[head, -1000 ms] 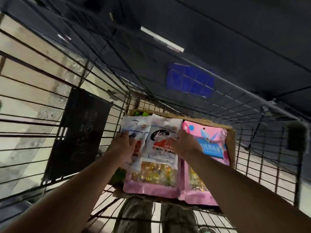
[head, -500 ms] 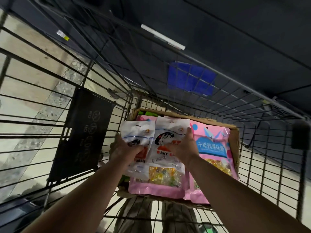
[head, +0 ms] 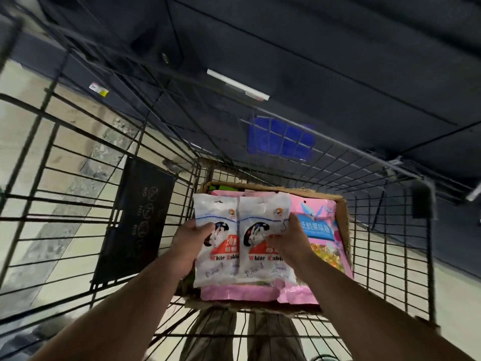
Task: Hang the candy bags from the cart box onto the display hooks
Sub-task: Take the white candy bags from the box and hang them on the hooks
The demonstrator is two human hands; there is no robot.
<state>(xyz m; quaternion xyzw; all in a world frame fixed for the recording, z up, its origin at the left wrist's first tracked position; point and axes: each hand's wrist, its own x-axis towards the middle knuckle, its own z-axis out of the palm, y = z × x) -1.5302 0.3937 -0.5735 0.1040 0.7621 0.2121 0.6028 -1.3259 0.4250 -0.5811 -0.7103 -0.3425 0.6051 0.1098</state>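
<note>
Two white candy bags with a rabbit print are held side by side above the cardboard box (head: pixel 342 217) in the wire cart. My left hand (head: pixel 188 238) grips the left white bag (head: pixel 216 246) at its left edge, thumb on the front. My right hand (head: pixel 291 241) grips the right white bag (head: pixel 263 241) at its right edge. Underneath them lie pink candy bags (head: pixel 320 230) flat in the box, one showing yellow sweets through a window. No display hooks are in view.
The black wire cart (head: pixel 78 194) surrounds the box on all sides, with a dark warning plate (head: pixel 135 222) on its left wall. A dark shelf base with a white label strip (head: pixel 238 84) stands ahead. A blue tag (head: pixel 279 139) shows behind the mesh. Tiled floor lies to the left.
Both hands have lifted the two white bags up off the pink bags and brought them level, side by side. The view has tilted slightly toward the cart.
</note>
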